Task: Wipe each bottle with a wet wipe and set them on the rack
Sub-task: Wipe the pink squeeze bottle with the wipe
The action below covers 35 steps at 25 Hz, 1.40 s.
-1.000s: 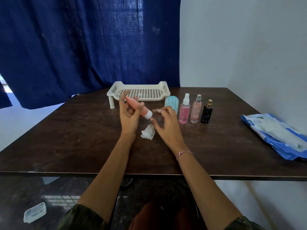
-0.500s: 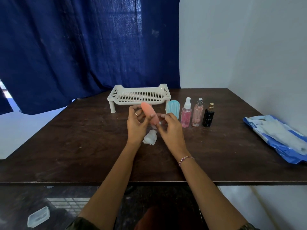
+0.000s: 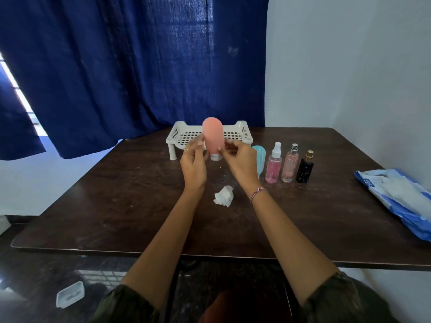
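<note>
Nearest the camera, a crumpled wet wipe (image 3: 224, 196) is lying on the dark surface (image 3: 116, 206) between the two forearms, touching neither. Just beyond it, the left hand (image 3: 194, 163) and right hand (image 3: 240, 160) are both pinching the pink bottle (image 3: 212, 138) at its lower sides, fingertips curled on it from either side. The bottle is being held upright above the surface, white cap pointing down, in front of the rack (image 3: 173, 136). To the right, a teal bottle (image 3: 260, 155), half hidden by the right hand, a pink spray bottle (image 3: 273, 167), a pale pink perfume bottle (image 3: 289, 165) and a black bottle (image 3: 305, 170) are standing in a row. A blue wipe packet (image 3: 396, 194) is lying at the far right edge. The white rack is sitting at the back, holding no bottles, before a blue curtain (image 3: 116, 66).
</note>
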Available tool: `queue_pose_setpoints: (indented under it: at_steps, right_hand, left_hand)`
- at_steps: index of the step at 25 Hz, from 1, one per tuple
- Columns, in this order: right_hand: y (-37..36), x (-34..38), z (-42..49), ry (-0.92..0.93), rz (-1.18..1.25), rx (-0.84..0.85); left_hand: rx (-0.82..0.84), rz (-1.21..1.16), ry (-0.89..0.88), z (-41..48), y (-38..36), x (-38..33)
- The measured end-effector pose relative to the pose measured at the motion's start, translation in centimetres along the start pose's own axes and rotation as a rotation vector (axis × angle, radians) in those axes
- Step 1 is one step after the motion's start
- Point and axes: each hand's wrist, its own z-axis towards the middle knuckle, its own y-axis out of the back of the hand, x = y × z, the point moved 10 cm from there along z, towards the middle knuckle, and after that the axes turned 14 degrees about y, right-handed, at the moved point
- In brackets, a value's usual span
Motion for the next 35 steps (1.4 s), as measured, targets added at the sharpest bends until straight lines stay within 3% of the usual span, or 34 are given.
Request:
queue_pose_setpoints:
  at_steps: [6, 11, 19, 35]
  right_hand:
    - [-4.8, 0.2, 4.5, -0.043, 0.057, 0.097]
    - [-8.8, -1.0, 8.4, -0.066, 0.051, 0.128]
    - [-13.9, -4.7, 10.5, -0.143, 0.008, 0.208]
    - [-16.9, -5.7, 11.1, -0.117, -0.099, 0.27]
  left_hand:
    - [-0.078, 0.072, -0.003, 4.6, 2.7, -0.9]
    - [-0.136, 0.328, 0.004, 9.8, 4.2, -2.5]
    - [-0.078, 0.74, 0.07, 15.3, 6.2, -1.7]
    - [-0.153, 0.717, 0.093, 16.2, 7.8, -0.1]
